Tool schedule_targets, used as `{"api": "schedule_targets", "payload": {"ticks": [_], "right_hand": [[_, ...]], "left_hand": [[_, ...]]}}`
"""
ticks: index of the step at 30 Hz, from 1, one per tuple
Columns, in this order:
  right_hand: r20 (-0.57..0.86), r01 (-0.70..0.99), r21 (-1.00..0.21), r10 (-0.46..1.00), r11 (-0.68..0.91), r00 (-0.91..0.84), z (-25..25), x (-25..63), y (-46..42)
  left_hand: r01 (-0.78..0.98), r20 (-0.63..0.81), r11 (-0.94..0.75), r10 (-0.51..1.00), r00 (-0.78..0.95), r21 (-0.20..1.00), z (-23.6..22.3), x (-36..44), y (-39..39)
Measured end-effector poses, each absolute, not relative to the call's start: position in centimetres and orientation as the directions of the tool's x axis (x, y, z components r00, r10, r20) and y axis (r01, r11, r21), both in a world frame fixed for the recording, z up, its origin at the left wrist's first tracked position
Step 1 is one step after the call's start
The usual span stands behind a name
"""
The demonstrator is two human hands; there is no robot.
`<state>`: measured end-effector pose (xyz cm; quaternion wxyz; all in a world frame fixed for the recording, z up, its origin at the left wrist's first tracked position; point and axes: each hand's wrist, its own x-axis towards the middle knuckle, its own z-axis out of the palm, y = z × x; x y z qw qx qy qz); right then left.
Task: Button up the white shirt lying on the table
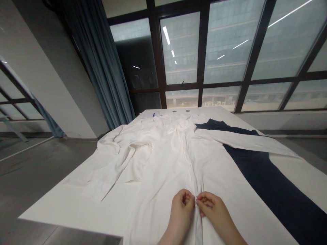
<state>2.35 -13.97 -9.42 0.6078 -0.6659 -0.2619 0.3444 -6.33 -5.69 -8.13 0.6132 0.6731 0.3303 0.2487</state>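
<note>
A white button-front shirt (158, 153) lies spread flat on a white table (58, 211), collar at the far end. Its right sleeve stretches out across a dark navy garment (268, 177). Its left sleeve lies crumpled at the left. My left hand (182, 204) and my right hand (211, 206) meet at the shirt's front placket near the hem, close to me. Both hands are closed in a pinch on the two edges of the placket, fingertips almost touching.
A blue pen (153, 114) and paper lie at the table's far end, near two round holes (181, 111). Behind stand large windows and a blue-grey curtain (102, 75). Grey floor lies left of the table; the table corner is at the lower left.
</note>
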Motion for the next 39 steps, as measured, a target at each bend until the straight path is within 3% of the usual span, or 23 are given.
{"api": "schedule_targets", "payload": {"ticks": [5,11,15,20,25,29,32,34,35,37,39], "right_hand": [[-0.138,-0.029,-0.988,0.769,-0.154,0.624,-8.7,2.2,-14.0],[0.079,0.219,-0.97,0.715,-0.106,0.695,-7.8,1.6,-14.2],[0.12,0.224,-0.97,0.613,-0.094,0.781,-7.7,1.1,-14.1],[-0.065,-0.067,-0.998,0.575,-0.018,0.815,-8.1,0.8,-13.6],[-0.232,-0.416,-0.9,0.665,0.131,0.71,-8.0,0.6,-13.3],[-0.238,-0.473,-0.875,0.76,0.101,0.604,-7.2,0.5,-13.3],[-0.258,-0.289,-0.952,0.765,-0.098,0.59,-7.0,2.1,-14.9],[-0.148,0.011,-0.974,0.674,-0.225,0.724,-7.2,4.5,-17.5],[-0.034,0.181,-0.939,0.603,-0.293,0.797,-7.4,6.0,-19.3],[0.184,0.43,-0.755,0.471,-0.495,0.863,-8.2,9.0,-23.0],[0.158,0.396,-0.612,0.384,-0.685,0.91,-9.3,11.2,-26.1]], "left_hand": [[0.133,-0.044,-0.056,0.763,0.645,0.99,-8.0,-6.4,-6.1],[0.111,0.02,-0.12,0.762,0.647,0.987,-7.7,-6.3,-6.2],[0.087,-0.038,-0.021,0.78,0.624,0.996,-7.3,-5.8,-6.5],[0.035,-0.075,0.068,0.771,0.633,0.997,-7.1,-5.5,-6.9],[0.101,0.044,-0.144,0.76,0.648,0.984,-7.9,-5.5,-6.0],[0.251,0.037,-0.28,0.733,0.679,0.927,-7.9,-5.7,-5.5],[0.407,0.066,-0.48,0.705,0.706,0.777,-6.7,-7.7,-4.6],[0.565,0.077,-0.565,0.745,0.663,0.602,-6.1,-10.6,-3.0],[0.653,0.081,-0.559,0.787,0.611,0.512,-5.9,-12.3,-1.8],[0.789,0.108,-0.466,0.879,0.464,0.4,-6.2,-15.9,0.8],[0.819,0.072,-0.402,0.909,0.41,0.41,-7.0,-18.7,3.1]]}}
